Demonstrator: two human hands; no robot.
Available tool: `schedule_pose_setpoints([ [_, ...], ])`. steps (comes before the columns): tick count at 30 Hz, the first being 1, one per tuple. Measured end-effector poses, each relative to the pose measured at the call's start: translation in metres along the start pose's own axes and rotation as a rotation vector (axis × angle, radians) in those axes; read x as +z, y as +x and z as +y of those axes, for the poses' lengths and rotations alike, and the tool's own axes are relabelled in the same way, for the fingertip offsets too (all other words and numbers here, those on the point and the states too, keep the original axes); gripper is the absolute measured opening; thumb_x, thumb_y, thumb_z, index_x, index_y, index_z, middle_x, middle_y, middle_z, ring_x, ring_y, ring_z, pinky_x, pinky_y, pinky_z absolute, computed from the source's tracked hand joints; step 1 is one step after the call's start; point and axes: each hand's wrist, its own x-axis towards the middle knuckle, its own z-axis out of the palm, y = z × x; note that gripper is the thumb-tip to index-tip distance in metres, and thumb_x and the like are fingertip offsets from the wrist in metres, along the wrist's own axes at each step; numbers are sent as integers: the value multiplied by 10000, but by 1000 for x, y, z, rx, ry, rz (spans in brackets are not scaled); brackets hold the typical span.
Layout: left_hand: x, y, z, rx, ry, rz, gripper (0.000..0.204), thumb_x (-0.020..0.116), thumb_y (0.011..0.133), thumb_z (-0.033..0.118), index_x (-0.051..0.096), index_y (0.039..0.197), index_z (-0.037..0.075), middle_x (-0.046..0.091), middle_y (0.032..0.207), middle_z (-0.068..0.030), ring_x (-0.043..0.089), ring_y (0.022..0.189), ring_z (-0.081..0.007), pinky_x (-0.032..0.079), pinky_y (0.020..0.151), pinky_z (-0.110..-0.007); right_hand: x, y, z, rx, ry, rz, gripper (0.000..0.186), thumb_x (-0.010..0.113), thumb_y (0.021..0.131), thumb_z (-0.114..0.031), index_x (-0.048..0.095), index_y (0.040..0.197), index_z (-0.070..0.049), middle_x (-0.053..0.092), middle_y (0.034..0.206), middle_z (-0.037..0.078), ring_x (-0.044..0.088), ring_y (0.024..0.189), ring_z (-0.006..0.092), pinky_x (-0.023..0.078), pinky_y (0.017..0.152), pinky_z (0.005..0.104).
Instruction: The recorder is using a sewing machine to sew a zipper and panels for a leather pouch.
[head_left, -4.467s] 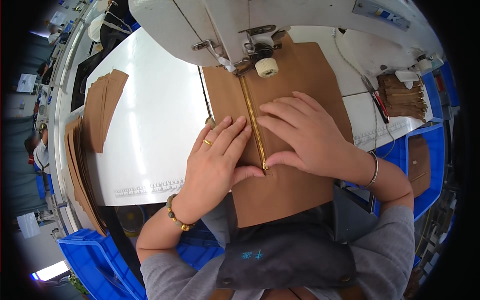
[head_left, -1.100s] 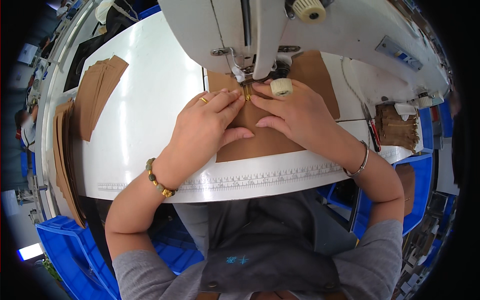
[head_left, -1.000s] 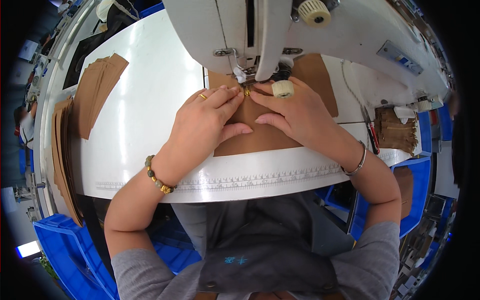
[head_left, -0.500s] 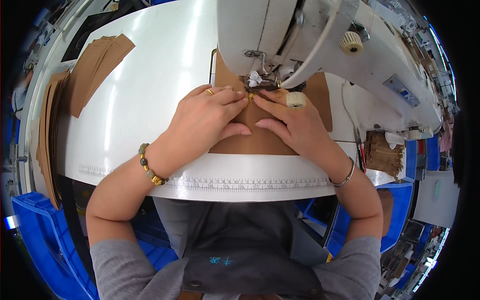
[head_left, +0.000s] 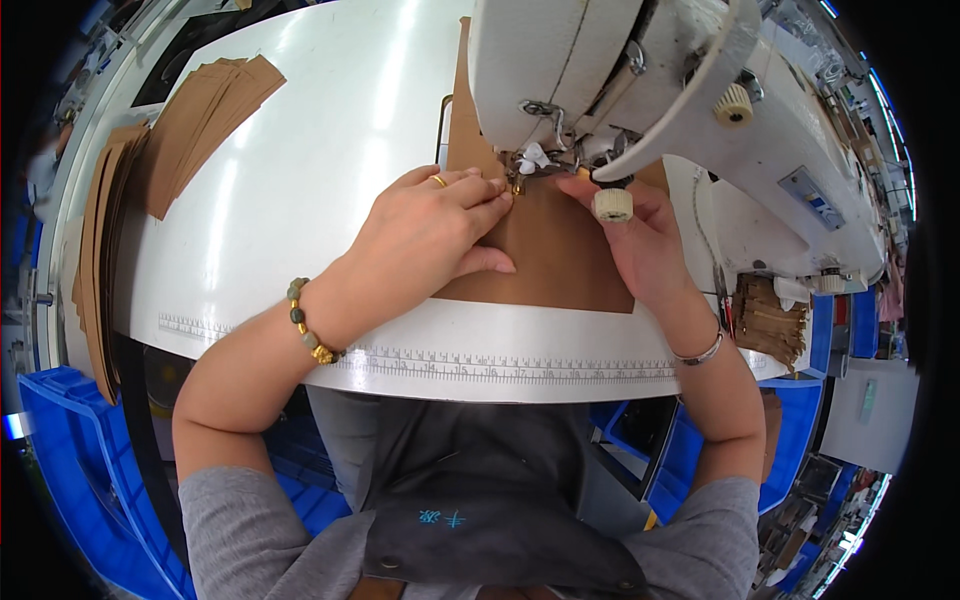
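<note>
A flat brown leather-like sheet [head_left: 560, 265] lies on the white sewing table, partly under the sewing machine's presser foot [head_left: 518, 184]. My left hand [head_left: 430, 225] rests open on the sheet's left part, fingertips just left of the foot and thumb spread toward me. To the right of the foot is my right hand [head_left: 648, 240], turned partly on its side. Its forefinger stretches toward the foot, while a cream knob [head_left: 613, 205] covers some of the other fingers. No object shows in either hand. The machine head [head_left: 560, 65] hides the sheet's far part.
Brown pieces [head_left: 205, 130] lie fanned out at the far left, beside a taller brown stack [head_left: 100, 240]. A printed ruler [head_left: 480, 366] runs along the table's near edge. Small brown pieces [head_left: 770, 315] sit at the right. Blue bins [head_left: 75, 440] stand below the table.
My right hand has drawn back to the right and turned on its side, its thumb leaving the sheet's middle. More of the sheet's right side shows. My left hand stays at the foot.
</note>
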Motion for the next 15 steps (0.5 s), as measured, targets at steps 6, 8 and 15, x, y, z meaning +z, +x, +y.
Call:
schedule_pose_setpoints([
  [6,1,-6,5,37,34,31,601,777,819,492,761,1260,84,728,1282,-61,692,1223,-265,545,1043,-429,11,-11,5,-339,-1313,-108,490,810,897,-370,744,1280,-72,723,1269,115,635,1262,308,445,1143,497],
  [8,1,-6,5,40,31,40,602,778,817,492,762,1258,83,729,1281,-65,692,1223,-266,546,1045,-432,14,-14,10,-357,-1331,-100,523,801,889,-402,735,1300,-84,706,1304,120,619,1278,325,433,1156,511],
  [15,3,0,3,41,20,101,598,805,806,456,762,1251,58,737,1277,-77,696,1219,-288,555,1020,-413,11,-12,14,-367,-1413,-89,570,784,878,-440,715,1328,-96,689,1331,130,589,1326,342,406,1183,528],
])
